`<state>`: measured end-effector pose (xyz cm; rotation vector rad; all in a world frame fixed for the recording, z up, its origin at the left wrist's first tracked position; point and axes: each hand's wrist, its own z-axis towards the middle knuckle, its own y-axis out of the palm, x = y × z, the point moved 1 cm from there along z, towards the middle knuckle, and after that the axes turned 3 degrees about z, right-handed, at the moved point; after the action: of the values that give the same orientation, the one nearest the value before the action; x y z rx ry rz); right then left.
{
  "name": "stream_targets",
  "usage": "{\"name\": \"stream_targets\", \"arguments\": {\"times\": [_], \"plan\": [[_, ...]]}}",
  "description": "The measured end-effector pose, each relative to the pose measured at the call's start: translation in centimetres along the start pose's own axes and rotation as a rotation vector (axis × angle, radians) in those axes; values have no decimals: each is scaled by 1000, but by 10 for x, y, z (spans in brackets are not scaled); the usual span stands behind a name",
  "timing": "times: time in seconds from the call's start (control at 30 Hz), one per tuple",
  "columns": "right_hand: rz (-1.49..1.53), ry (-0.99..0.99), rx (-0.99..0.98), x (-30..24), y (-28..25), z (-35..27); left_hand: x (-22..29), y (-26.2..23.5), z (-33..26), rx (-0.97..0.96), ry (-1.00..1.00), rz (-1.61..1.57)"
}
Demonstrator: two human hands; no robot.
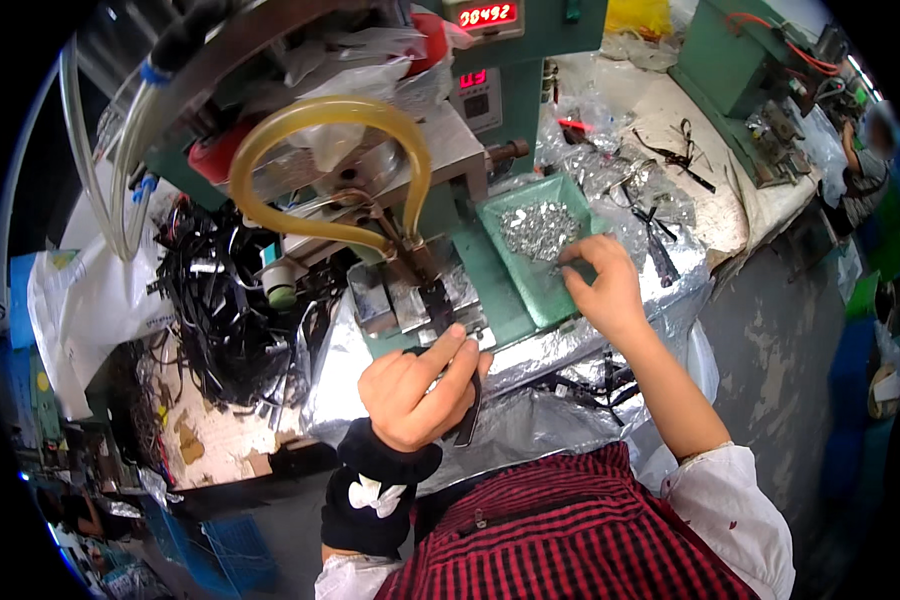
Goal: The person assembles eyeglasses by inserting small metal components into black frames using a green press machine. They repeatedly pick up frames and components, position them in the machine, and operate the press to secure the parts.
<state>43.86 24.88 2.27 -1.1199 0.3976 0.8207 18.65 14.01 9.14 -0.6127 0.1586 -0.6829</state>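
Two red-digit displays (487, 14) on the green machine (530, 70) — one above the other

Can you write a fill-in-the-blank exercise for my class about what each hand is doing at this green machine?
1. The right hand reaches into a shallow ____ tray holding small silver metal parts.
2. The left hand holds a thin black ____ in front of the green machine.
3. A curved ____ hose loops above the machine's work area.
4. The left wrist wears a ____ cuff.

Missing words: green; strap; yellow; black
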Motion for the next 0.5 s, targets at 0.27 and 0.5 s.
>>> {"name": "stream_targets", "arguments": {"times": [0.27,0.5], "plan": [[-290,-162,99,-9,26,-8,21,-11,-13,-55,-292,-87],[-18,-147,178,-15,20,-7,6,-105,-44,241,-746,402]]}}
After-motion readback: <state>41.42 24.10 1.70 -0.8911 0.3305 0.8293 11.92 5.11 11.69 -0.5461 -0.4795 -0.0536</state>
